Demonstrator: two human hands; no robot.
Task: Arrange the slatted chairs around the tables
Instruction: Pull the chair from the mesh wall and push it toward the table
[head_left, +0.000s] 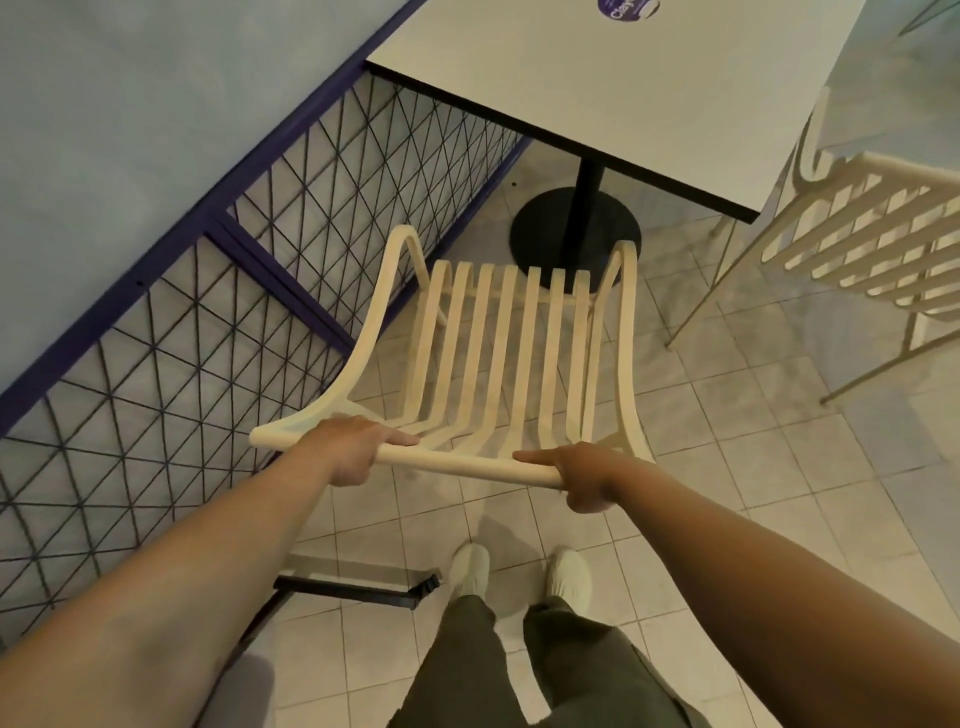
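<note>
A cream slatted chair (498, 338) stands in front of me, its seat pointing toward the white square table (623, 98). Both hands grip the chair's top back rail. My left hand (353, 449) is closed on the rail's left part, and my right hand (582, 475) is closed on its right end. The front of the seat reaches the table's black round base (540, 228). A second cream slatted chair (862, 234) stands at the table's right side.
A purple-framed bench with black wire mesh (249, 291) and a pale blue cushion runs along the left. A dark metal bar (358, 590) lies on the tiled floor near my white shoes (519, 571). Open tile floor lies to the right.
</note>
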